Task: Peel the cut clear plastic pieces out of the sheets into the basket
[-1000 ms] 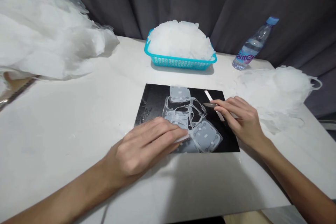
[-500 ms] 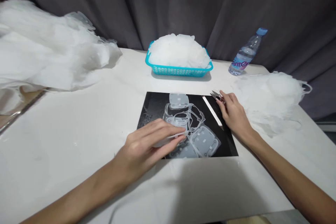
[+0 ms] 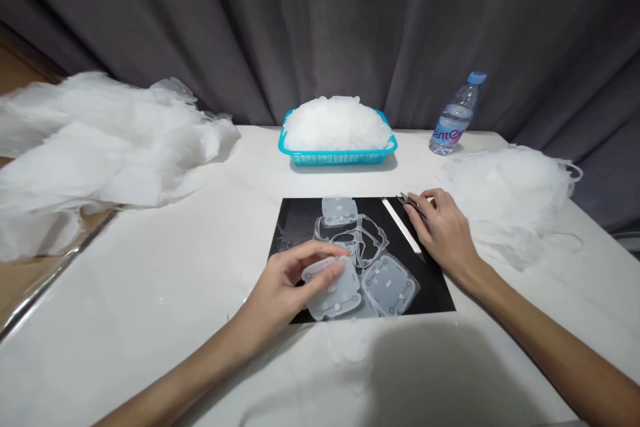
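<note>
My left hand [image 3: 295, 287] pinches a translucent, rounded-square plastic sheet [image 3: 337, 293] between thumb and fingers, tilted above the black mat [image 3: 435, 293]. Under and around it lie similar pieces, one to the right [image 3: 390, 283] and one at the top [image 3: 339, 211]. Thin cut-out frames of clear scrap [image 3: 373, 240] lie between them. At the mat's upper right, my right hand [image 3: 443, 227] is closed around small dark snips [image 3: 414, 203], whose two pointed tips stick out to the left. Its fingers partly hide the snips. A white-handled, pen-like tool [image 3: 401, 223] lies just left of that hand.
Behind the mat stands a turquoise basket [image 3: 337, 159] heaped with white translucent pieces. A water bottle [image 3: 453, 117] is at the back right. Piles of translucent sheets lie left [image 3: 110, 140] and right [image 3: 510, 193] on the white table [image 3: 175, 267]. A grey curtain [image 3: 320, 20] hangs behind.
My left hand has turned the plastic sheet from nearly edge-on to show its broad face. My right hand has lowered with the snips towards the mat's edge. The camera view has tilted up.
</note>
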A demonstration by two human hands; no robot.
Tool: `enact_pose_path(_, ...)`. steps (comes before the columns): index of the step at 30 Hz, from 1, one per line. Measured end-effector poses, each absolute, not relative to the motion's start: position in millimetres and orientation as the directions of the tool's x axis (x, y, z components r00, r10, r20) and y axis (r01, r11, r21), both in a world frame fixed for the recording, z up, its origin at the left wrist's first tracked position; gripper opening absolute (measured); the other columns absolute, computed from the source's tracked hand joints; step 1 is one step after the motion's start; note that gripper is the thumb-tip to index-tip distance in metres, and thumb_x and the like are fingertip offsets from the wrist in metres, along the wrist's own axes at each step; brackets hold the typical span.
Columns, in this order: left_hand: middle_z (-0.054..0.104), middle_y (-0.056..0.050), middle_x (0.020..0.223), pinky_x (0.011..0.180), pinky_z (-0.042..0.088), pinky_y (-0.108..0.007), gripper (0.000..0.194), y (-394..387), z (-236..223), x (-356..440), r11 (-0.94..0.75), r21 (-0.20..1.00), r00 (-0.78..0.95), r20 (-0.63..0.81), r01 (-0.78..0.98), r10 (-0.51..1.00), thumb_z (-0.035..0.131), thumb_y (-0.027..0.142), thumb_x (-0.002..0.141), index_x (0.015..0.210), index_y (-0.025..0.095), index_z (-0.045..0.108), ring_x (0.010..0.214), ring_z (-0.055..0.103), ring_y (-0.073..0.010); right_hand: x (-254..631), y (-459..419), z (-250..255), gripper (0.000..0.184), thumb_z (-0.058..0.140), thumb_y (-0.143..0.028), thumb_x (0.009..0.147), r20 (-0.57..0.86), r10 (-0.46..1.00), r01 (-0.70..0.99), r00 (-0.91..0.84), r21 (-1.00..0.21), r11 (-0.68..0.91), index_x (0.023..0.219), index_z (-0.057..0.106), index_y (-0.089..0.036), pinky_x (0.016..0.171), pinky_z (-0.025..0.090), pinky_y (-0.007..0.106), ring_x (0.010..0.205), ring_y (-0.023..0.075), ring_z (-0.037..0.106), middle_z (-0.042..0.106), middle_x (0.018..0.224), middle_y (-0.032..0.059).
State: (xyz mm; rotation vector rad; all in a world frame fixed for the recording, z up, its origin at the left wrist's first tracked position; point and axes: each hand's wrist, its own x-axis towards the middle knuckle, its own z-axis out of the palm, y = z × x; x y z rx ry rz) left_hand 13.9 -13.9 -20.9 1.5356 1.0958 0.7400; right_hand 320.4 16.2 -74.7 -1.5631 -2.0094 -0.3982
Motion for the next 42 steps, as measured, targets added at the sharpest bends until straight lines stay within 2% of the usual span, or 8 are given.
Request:
enact_pose_path(3, 0.076, -0.003, 0.091, 0.072, 0.055, -0.024, 0.026, -12, -25, 13, 0.068, 0.973, 0.405, -0.154, 0.22, 0.901, 0.074, 0.042, 0.097, 0.115, 0.024, 0.08, 0.082, 0.07, -0.017, 312, 10, -69, 0.031, 0.047, -0.033, 0.111, 0.586, 0.785, 0.885, -0.2, -0.237, 0.402, 0.119, 0.071, -0.016, 0.083, 0.055, 0.04, 0.093, 0.0256, 0.063, 0.066, 0.102, 0.012)
enact_pose_path(8, 0.073, -0.004, 0.09, 0.073, 0.059, -0.027, 0.03, -6, -32, 11, 0.018, 0.988, 0.451, -0.086, 0.153, 0.888, 0.076, 0.039, 0.095, 0.122, 0.025, 0.077, 0.079, 0.07, -0.0166, 297, -5, -61, 0.029, 0.048, -0.035, 0.111, 0.446, 0.838, 0.805, -0.314, -0.342, 0.484, 0.126, 0.068, -0.02, 0.094, 0.055, 0.045, 0.103, 0.0273, 0.064, 0.068, 0.108, 0.0116)
enact_pose_path(14, 0.075, -0.008, 0.105, 0.077, 0.062, -0.031, 0.042, -3, -43, 12, 0.053, 0.988, 0.522, -0.12, 0.142, 0.845, 0.082, 0.037, 0.09, 0.128, 0.024, 0.073, 0.087, 0.071, -0.0189, 289, -15, -57, 0.05, 0.052, -0.044, 0.109, 0.267, 0.841, 0.749, -0.471, -0.382, 0.541, 0.152, 0.05, -0.017, 0.091, 0.058, 0.045, 0.107, 0.0294, 0.07, 0.069, 0.12, 0.0142)
enact_pose_path(23, 0.074, -0.006, 0.103, 0.079, 0.06, -0.029, 0.043, 28, -35, 0, -0.043, 0.989, 0.488, -0.034, 0.145, 0.872, 0.077, 0.037, 0.095, 0.131, 0.024, 0.058, 0.089, 0.073, -0.0176, 279, -25, -49, 0.053, 0.054, -0.035, 0.108, 0.0, 0.937, 0.746, -0.349, -0.605, 0.278, 0.157, 0.044, -0.02, 0.086, 0.059, 0.043, 0.098, 0.0284, 0.074, 0.072, 0.113, 0.0115)
enact_pose_path(27, 0.076, -0.005, 0.091, 0.074, 0.058, -0.029, 0.046, 79, 2, -1, -0.18, 0.964, 0.488, 0.064, 0.195, 0.87, 0.085, 0.043, 0.086, 0.118, 0.019, 0.061, 0.081, 0.073, -0.0173, 276, -31, -40, 0.058, 0.057, -0.03, 0.105, -0.125, 0.952, 0.717, -0.28, -0.686, 0.121, 0.159, 0.042, -0.018, 0.087, 0.056, 0.04, 0.094, 0.0271, 0.072, 0.073, 0.105, 0.0082)
enact_pose_path(35, 0.077, -0.007, 0.095, 0.083, 0.059, -0.037, 0.065, 207, 64, 14, -0.412, 0.856, 0.367, 0.292, 0.311, 0.883, 0.087, 0.061, 0.072, 0.112, 0.018, 0.06, 0.089, 0.074, -0.0227, 289, -24, -42, 0.057, 0.057, -0.034, 0.104, -0.196, 0.919, 0.668, -0.342, -0.739, 0.091, 0.158, 0.045, -0.021, 0.087, 0.055, 0.039, 0.087, 0.0255, 0.067, 0.067, 0.095, 0.0052)
enact_pose_path(39, 0.073, -0.007, 0.089, 0.082, 0.056, -0.039, 0.049, 251, 84, 23, -0.493, 0.722, 0.364, 0.345, 0.486, 0.865, 0.083, 0.053, 0.078, 0.102, 0.017, 0.061, 0.089, 0.07, -0.024, 296, -20, -46, 0.063, 0.061, -0.033, 0.101, -0.296, 0.888, 0.541, -0.353, -0.838, -0.064, 0.16, 0.04, -0.025, 0.063, 0.056, 0.029, 0.056, 0.013, 0.057, 0.058, 0.091, -0.0009)
enact_pose_path(42, 0.071, -0.013, 0.106, 0.098, 0.049, -0.046, 0.029, 251, 88, 32, -0.539, 0.553, 0.346, 0.42, 0.635, 0.839, 0.074, 0.038, 0.089, 0.104, 0.017, 0.061, 0.111, 0.063, -0.0304, 299, -17, -47, 0.061, 0.061, -0.035, 0.101, -0.294, 0.876, 0.465, -0.382, -0.88, -0.093, 0.158, 0.04, -0.026, 0.056, 0.055, 0.026, 0.052, 0.0104, 0.055, 0.056, 0.091, -0.0026)
